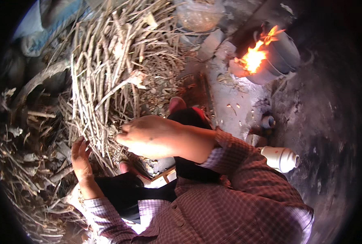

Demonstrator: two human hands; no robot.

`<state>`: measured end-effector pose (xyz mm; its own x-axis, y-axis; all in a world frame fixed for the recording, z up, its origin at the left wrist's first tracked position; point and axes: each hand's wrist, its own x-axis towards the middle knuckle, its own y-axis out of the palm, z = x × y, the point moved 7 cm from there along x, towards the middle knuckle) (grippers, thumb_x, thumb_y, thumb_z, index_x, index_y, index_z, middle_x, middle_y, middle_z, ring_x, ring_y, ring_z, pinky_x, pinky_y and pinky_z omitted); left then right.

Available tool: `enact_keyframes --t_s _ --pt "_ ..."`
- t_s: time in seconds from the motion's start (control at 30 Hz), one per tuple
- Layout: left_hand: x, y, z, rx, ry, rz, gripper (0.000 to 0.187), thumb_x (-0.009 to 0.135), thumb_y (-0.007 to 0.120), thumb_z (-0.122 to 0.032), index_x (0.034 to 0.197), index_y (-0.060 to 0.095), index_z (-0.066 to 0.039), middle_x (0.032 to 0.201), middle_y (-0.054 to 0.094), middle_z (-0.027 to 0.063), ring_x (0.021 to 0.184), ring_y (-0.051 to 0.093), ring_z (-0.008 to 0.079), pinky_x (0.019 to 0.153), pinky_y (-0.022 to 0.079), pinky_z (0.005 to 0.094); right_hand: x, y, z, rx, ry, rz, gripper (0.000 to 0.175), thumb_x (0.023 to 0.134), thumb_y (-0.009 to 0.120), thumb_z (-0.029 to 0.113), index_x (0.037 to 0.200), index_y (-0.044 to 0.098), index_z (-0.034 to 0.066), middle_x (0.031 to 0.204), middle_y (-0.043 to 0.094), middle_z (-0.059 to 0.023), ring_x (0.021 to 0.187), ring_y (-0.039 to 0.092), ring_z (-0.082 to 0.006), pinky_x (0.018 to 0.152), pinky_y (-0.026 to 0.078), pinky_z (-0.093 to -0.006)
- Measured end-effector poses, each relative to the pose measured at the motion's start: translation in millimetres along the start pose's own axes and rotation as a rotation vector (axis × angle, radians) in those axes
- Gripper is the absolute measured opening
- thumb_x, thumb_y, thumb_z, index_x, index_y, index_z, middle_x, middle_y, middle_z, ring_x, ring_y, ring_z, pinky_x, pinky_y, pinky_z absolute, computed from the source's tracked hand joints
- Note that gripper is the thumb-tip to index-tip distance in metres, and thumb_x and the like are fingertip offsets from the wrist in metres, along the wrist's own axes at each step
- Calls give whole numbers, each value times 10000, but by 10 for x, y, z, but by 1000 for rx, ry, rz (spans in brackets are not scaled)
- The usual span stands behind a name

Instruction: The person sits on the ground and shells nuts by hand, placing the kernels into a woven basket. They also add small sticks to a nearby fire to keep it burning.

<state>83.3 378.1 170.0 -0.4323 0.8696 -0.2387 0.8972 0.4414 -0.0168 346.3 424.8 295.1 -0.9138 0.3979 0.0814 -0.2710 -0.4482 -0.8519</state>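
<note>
A large heap of thin dry sticks point(104, 70) lies in front of me. My left hand point(81, 158) is at its near left edge, fingers apart and slightly bent, with nothing plainly held. My right hand point(147, 137) reaches across my lap to the near end of the sticks. Its back faces up and its curled fingertips are partly hidden, so a grip on anything cannot be made out. Flames point(255, 58) burn at the upper right beside a dark metal pot point(280, 58).
A pale thermos flask point(280, 159) stands by my right arm, with a small cup point(268, 122) beyond it. A filled clear plastic bag point(200, 16) sits past the sticks. Broken twigs point(25, 164) litter the left side, near a thick curved branch point(42, 76).
</note>
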Motion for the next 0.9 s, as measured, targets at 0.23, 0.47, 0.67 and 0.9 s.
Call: enact_keyframes --t_s 0.23,0.47,0.67,0.9 --pt "9 173 26 101 25 21 301 890 547 -147 1159 556 -12 1055 607 60 947 596 142 774 468 261 -159 -452 -253 273 -8 -58 215 799 636 151 960 541 45 821 578 -141 717 588 -310 642 466 -405" --pt "-21 75 -90 156 30 -146 233 878 574 -124 1092 589 -32 872 638 30 759 578 85 671 455 216 393 -177 -1408 -202 212 131 267 830 600 182 1024 534 11 1144 538 -217 1020 553 -359 872 458 -417" --pt "-113 -123 -198 16 45 -286 152 900 537 -89 1029 580 -21 913 611 15 806 593 93 669 448 214 1031 465 -1913 -546 148 122 395 854 508 108 1214 442 -38 1268 469 -227 1196 453 -336 1013 366 -350" --pt "-157 -157 -224 32 27 -288 139 903 544 -86 1022 583 -24 909 608 12 800 576 84 678 452 210 1134 623 -1965 -372 269 323 255 872 492 141 1084 523 1 894 620 -191 811 620 -338 715 505 -419"
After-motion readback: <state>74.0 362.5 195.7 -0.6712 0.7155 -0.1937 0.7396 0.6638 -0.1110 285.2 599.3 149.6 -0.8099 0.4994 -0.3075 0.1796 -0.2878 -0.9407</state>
